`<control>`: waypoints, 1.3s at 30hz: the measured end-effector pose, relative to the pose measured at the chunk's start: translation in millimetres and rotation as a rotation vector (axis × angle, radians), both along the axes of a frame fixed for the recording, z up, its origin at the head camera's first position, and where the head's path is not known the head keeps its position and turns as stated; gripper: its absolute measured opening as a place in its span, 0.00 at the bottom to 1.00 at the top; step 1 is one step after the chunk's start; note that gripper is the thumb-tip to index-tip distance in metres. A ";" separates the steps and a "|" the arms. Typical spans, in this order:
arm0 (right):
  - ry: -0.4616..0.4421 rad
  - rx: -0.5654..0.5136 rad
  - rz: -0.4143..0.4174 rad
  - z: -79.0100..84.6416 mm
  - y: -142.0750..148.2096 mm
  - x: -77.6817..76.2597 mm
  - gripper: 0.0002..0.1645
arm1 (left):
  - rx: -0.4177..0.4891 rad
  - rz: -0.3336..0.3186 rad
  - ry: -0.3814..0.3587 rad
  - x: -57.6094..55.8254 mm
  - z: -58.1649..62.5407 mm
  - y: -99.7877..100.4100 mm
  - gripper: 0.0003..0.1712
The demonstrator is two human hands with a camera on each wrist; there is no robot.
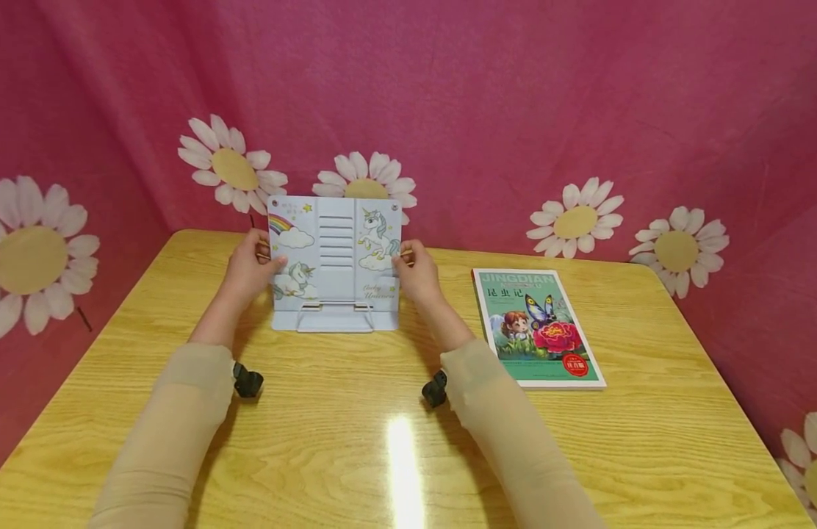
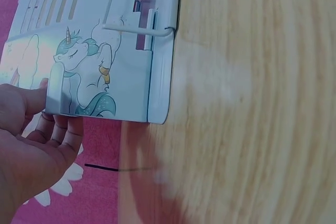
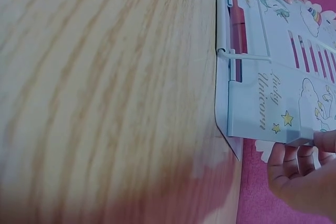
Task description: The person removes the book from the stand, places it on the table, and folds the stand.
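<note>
An upright white book stand (image 1: pixel 336 285), printed with unicorns, clouds and a rainbow, has its bottom lip at the tabletop. My left hand (image 1: pixel 245 273) grips its left edge, thumb toward the front and fingers curled behind. At the opposite edge, my right hand (image 1: pixel 419 276) holds on in the same way. A white wire holder (image 1: pixel 334 330) spans the lower front. In the left wrist view, a side flap (image 2: pixel 55 90) folds forward beside my left thumb. The right wrist view shows another side flap (image 3: pixel 303 124) close to my right fingers.
A green-covered book (image 1: pixel 527 330) with a butterfly and a red flower lies flat to the right of the stand. Behind the wooden table (image 1: pixel 329 441) hangs a pink cloth (image 1: pixel 481 110) with large daisies, also along both sides.
</note>
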State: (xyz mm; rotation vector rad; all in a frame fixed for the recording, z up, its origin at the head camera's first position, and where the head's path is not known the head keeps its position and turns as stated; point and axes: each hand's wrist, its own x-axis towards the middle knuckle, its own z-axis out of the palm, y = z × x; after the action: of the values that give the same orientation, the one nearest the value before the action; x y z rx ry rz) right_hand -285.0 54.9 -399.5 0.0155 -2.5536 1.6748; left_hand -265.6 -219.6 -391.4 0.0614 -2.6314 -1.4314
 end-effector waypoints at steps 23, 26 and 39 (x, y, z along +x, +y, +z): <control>-0.012 -0.014 0.051 0.9 13.5 -6.0 0.07 | 0.002 0.011 0.011 17.4 -0.1 12.2 0.21; -0.017 -0.020 0.066 2.3 15.5 -6.0 0.07 | 0.007 0.028 0.006 19.3 -0.3 14.2 0.21; 0.006 0.025 0.080 4.5 26.0 -8.9 0.08 | -0.009 0.035 0.003 26.4 2.2 19.8 0.20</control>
State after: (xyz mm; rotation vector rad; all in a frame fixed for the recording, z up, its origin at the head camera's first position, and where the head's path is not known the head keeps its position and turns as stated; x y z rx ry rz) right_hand -293.9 80.9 -394.9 0.1256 -2.6029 1.6663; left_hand -239.2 -199.8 -389.1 0.1035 -2.6205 -1.4074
